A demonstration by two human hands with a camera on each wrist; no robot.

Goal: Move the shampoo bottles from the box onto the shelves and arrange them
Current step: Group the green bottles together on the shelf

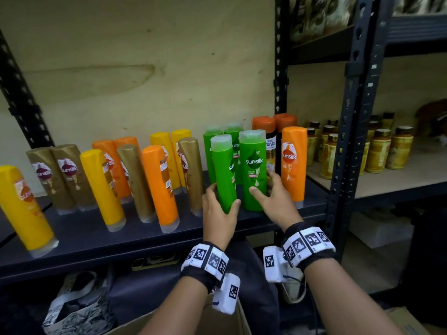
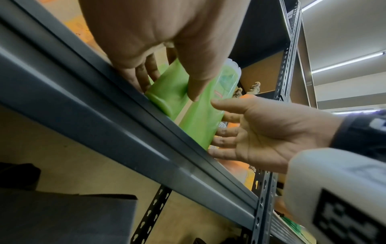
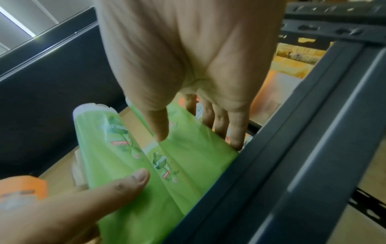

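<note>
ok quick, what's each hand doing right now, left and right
Left hand: grips the left front green bottle on the shelf.
Right hand: grips the right front green bottle, thumb in front, fingers behind.
</note>
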